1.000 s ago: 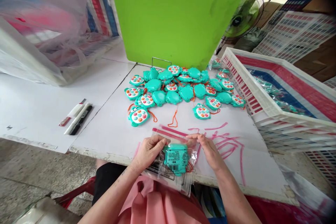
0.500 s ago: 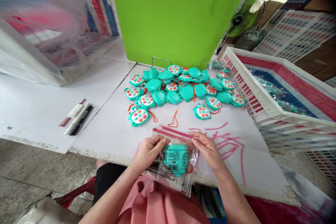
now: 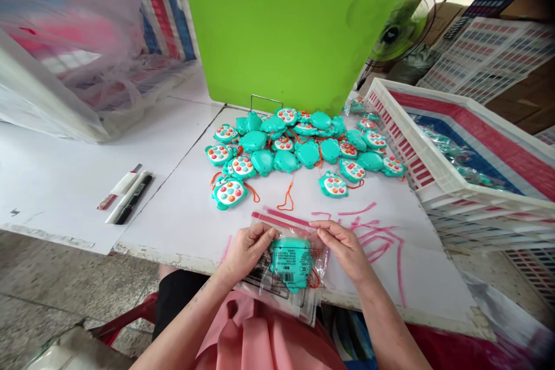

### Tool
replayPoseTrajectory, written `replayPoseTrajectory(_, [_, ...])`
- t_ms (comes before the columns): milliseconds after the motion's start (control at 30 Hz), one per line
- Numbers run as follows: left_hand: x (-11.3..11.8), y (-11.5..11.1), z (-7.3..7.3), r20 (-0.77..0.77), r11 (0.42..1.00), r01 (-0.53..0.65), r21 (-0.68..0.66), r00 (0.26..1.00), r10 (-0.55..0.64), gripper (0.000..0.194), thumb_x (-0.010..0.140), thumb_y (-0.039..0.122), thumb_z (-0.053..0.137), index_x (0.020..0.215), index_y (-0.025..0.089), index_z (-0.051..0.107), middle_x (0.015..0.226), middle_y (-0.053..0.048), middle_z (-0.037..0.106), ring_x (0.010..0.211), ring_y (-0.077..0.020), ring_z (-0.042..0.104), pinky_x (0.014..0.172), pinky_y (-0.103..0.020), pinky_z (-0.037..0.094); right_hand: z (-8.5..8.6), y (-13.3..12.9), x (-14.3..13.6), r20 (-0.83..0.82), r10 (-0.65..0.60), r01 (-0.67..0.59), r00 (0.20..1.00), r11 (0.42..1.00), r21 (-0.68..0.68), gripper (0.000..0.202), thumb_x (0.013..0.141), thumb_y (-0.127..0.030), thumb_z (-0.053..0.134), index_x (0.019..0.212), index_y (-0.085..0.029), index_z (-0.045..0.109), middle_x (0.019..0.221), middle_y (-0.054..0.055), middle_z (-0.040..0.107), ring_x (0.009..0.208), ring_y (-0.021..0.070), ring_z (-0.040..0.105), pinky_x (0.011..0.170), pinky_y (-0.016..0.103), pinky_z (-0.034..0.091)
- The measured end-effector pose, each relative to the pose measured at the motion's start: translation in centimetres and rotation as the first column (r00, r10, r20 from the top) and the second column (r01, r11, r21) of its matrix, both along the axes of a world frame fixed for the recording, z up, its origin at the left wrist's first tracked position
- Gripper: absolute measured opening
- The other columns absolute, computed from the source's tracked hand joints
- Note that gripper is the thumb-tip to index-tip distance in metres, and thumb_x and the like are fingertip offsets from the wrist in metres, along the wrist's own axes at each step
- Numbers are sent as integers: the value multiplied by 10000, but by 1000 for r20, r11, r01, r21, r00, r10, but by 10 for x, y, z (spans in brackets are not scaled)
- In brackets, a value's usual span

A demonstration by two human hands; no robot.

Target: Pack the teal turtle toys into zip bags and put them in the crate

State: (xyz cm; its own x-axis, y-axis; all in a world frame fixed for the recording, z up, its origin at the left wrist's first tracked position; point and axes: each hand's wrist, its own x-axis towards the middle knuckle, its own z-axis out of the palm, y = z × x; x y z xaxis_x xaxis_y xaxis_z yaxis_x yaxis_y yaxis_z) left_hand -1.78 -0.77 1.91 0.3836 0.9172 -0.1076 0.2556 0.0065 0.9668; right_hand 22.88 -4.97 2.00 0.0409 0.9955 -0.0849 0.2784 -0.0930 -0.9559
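Between my two hands is a clear plastic bag (image 3: 284,218) with a pink strip along its top edge. A teal turtle-shaped toy (image 3: 291,263) lies inside it, seen through black print and a barcode, with an orange cord at its right side. My left hand (image 3: 249,248) pinches the bag's upper left between thumb and fingers. At the upper right, my right hand (image 3: 340,243) pinches the other side. More bags lie beneath, over the table's front edge. Beyond the hands is a heap of similar teal toys (image 3: 307,152) with coloured buttons and orange cords.
A marker pen (image 3: 134,198) lies left on the white table (image 3: 173,208). Behind the heap stands a green board (image 3: 286,23). To the right is a white crate (image 3: 485,191) holding bagged toys; a fan (image 3: 392,34) stands behind. Plastic sheeting (image 3: 87,69) covers a container at left.
Almost nothing differs. Both hands keep their pinch on the bag, and the toy inside stays in place; the right fingers have shifted very slightly.
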Motion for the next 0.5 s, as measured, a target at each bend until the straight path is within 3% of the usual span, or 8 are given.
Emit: replayPoseTrajectory(500, [0, 0, 1, -1, 1000, 13, 1, 1000, -13, 385, 931, 474, 468, 868, 156, 677, 781, -15, 656, 703, -129, 540, 650, -223, 416, -8, 3, -1, -52, -35, 34, 998, 999, -20, 313, 892, -451, 596, 1082, -216, 678, 853, 25, 642, 762, 167, 553, 694, 282, 412])
